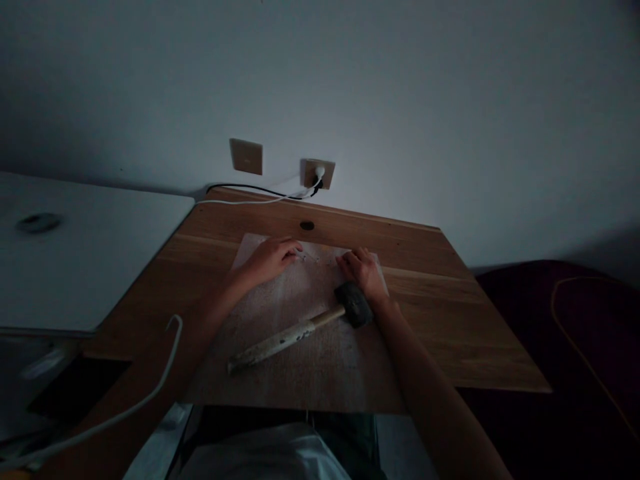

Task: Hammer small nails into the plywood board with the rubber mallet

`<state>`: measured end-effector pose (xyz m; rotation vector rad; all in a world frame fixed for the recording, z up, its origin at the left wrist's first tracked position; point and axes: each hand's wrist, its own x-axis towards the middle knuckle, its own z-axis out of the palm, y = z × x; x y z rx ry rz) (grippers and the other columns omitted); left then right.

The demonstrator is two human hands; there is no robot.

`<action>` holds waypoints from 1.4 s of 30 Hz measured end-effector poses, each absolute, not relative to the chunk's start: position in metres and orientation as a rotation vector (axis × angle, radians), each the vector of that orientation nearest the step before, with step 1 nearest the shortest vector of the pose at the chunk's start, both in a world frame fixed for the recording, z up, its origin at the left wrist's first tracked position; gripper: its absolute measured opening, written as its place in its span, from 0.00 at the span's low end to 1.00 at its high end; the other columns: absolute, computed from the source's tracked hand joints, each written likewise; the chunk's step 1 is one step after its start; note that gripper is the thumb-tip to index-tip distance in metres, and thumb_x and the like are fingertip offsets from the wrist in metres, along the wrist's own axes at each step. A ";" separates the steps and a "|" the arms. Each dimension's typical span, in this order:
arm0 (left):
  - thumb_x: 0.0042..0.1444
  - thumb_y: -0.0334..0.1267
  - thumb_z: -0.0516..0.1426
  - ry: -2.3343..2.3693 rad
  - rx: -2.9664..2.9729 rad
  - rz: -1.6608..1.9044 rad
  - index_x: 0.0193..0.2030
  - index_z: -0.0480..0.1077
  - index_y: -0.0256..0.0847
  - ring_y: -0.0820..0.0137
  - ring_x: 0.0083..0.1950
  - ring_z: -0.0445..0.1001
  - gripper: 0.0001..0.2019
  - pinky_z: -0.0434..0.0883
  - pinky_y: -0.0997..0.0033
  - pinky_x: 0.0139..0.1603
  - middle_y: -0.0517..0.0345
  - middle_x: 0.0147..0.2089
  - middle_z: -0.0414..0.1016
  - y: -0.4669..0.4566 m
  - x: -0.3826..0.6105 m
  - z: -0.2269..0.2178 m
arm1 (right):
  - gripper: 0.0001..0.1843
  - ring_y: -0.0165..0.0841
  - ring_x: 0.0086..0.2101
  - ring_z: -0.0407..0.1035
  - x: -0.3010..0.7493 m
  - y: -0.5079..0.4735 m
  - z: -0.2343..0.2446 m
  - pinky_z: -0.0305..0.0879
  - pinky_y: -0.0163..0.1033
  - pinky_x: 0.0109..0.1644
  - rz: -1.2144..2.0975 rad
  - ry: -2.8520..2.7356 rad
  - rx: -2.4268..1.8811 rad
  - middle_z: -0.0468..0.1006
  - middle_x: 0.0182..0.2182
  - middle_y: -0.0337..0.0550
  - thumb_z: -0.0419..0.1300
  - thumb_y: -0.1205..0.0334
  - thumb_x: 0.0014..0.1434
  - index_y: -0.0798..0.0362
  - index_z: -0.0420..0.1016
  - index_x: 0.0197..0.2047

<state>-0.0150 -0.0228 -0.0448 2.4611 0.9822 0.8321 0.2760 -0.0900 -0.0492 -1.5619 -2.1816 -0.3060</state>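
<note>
A pale board [310,347] lies flat on the wooden desk [450,320] in front of me. My left hand [270,259] rests at the board's far left, fingers curled around a small thin pale object [301,254] that I cannot make out. At the board's far right, my right hand [364,270] lies knuckles up with fingers bent; whether it holds anything is hidden. A mallet with a dark head [354,304] and a pale wooden handle [280,341] lies on the board, its head just beside my right wrist.
A white surface [85,260] adjoins the desk on the left. Wall sockets [318,173] with black and white cables sit behind the desk. A white cable [150,393] curves over the desk's near left. Dark furniture [565,360] stands to the right.
</note>
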 end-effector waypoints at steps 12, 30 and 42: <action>0.64 0.36 0.68 1.019 2.641 0.867 0.35 0.78 0.42 0.66 0.41 0.77 0.07 0.69 0.67 0.45 0.59 0.37 0.77 -0.025 -0.013 -0.037 | 0.13 0.46 0.40 0.74 0.272 -0.096 -0.046 0.63 0.43 0.40 -0.396 -1.890 -1.992 0.82 0.38 0.55 0.60 0.53 0.72 0.53 0.77 0.40; 0.66 0.30 0.64 0.961 2.558 0.942 0.41 0.78 0.42 0.66 0.44 0.80 0.03 0.72 0.66 0.46 0.57 0.42 0.79 -0.024 -0.012 -0.038 | 0.18 0.37 0.30 0.74 0.265 -0.104 -0.036 0.50 0.38 0.32 -0.359 -1.862 -2.188 0.84 0.38 0.54 0.55 0.60 0.76 0.55 0.82 0.39; 0.68 0.35 0.64 0.865 2.434 0.897 0.42 0.78 0.43 0.67 0.41 0.80 0.02 0.74 0.67 0.46 0.58 0.38 0.81 -0.032 -0.004 -0.037 | 0.22 0.38 0.34 0.72 0.271 -0.099 -0.041 0.57 0.39 0.37 -0.273 -2.136 -1.765 0.81 0.34 0.49 0.51 0.53 0.79 0.51 0.76 0.35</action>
